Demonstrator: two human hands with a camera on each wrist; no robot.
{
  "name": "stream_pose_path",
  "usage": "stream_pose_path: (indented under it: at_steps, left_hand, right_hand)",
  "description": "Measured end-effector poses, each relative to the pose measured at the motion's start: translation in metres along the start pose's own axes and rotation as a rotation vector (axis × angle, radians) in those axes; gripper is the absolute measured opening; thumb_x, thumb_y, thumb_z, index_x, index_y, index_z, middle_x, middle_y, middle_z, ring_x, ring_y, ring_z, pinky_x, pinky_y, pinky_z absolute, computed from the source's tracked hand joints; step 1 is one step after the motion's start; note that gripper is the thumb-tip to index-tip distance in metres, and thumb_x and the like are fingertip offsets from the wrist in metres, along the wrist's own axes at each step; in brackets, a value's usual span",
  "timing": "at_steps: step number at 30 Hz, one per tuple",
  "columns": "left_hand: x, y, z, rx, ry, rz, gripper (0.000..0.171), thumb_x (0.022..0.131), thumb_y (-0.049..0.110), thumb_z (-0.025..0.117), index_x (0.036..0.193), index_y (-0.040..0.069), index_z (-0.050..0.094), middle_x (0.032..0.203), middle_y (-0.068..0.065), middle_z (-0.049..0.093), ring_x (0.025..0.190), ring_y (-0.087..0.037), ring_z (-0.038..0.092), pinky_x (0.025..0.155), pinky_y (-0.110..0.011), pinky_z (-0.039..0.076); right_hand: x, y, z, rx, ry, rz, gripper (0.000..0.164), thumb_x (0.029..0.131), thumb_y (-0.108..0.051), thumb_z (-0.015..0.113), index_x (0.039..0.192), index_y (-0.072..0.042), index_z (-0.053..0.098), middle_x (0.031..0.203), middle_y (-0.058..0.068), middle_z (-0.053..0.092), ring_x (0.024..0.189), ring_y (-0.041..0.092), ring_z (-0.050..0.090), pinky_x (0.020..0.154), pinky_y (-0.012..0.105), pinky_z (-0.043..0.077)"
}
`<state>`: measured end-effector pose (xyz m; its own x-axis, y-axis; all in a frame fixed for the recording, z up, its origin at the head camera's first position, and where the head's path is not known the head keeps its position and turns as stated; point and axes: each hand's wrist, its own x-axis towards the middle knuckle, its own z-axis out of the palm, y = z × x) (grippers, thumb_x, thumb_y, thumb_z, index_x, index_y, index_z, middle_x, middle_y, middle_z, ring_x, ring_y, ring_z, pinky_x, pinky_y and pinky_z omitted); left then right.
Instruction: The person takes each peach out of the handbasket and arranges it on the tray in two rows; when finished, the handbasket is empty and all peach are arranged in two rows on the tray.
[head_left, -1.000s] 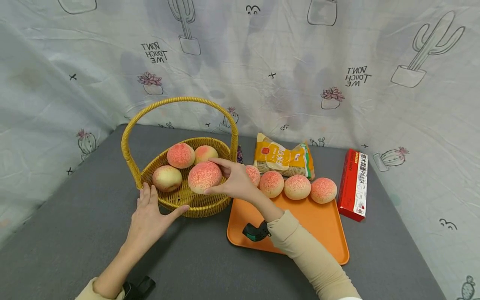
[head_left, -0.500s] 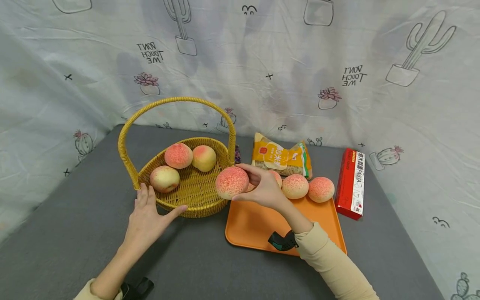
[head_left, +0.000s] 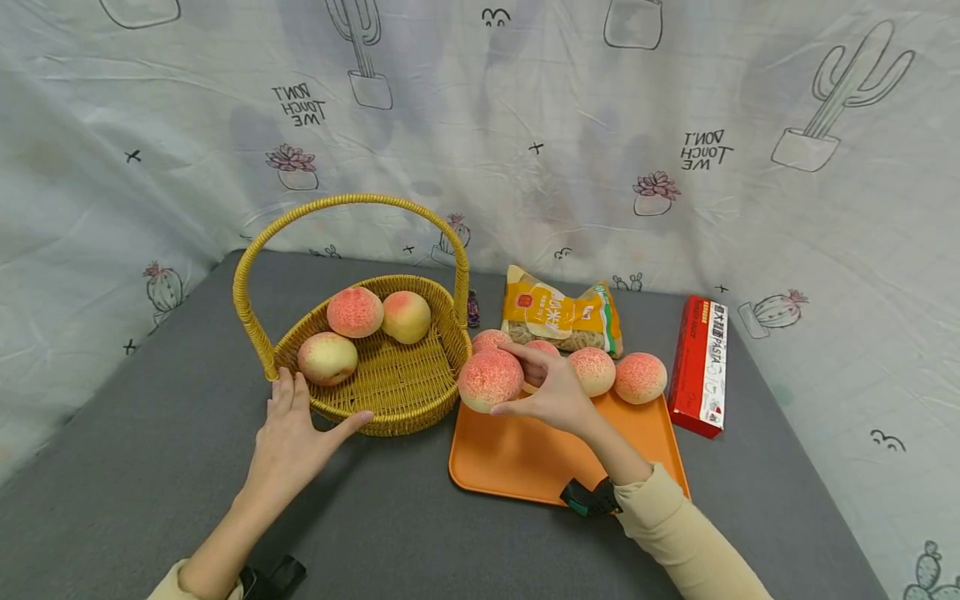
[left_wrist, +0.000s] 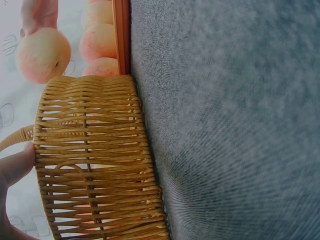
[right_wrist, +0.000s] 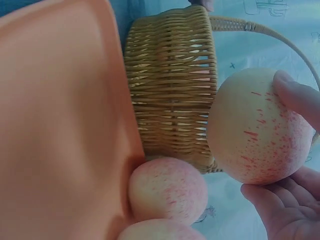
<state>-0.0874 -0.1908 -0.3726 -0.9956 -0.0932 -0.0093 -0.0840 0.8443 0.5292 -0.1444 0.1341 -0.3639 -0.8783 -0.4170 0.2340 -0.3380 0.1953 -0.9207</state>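
Observation:
My right hand (head_left: 558, 396) holds a pink speckled peach (head_left: 491, 381) over the left back part of the orange tray (head_left: 510, 458); in the right wrist view thumb and fingers pinch this peach (right_wrist: 260, 130) from either side. With spread, fairly straight fingers, my left hand (head_left: 292, 442) touches the rim of the yellow wicker basket (head_left: 412, 423), near the left foot of its tall handle. The thumb lies at the front rim. Inside the basket sit a red peach (head_left: 355, 312), a yellow-pink one and a paler one. Several peaches (head_left: 641, 377) line the tray's back edge, partly hidden by my right hand.
Behind the tray lies a yellow food bag (head_left: 558, 312). A red pasta box (head_left: 699, 367) stands at the tray's right. Something small and purple (head_left: 473, 308) shows behind the basket's right side. Patterned cloth hangs at the back of the grey table.
My right hand has carried the peach from above the basket to the right, over the tray. My left hand has stayed at the basket's rim.

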Motion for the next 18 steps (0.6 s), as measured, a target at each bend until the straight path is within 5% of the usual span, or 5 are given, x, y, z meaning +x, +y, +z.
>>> stream_pose_path:
  at_steps: [18]
  left_hand:
    - [0.001,0.000,0.000,0.008,0.007,0.010,0.122,0.082,0.069,0.060,0.147,-0.017,0.005,0.153,-0.037,-0.006,0.133,-0.063,0.011,0.101,-0.073,0.020]
  right_hand:
    - [-0.015,0.024,0.004,-0.181,-0.132,0.089,0.075,0.063,-0.009,0.091,0.130,0.003,0.059,0.124,0.019,0.063,0.113,0.028,0.062,0.091,0.035,0.051]
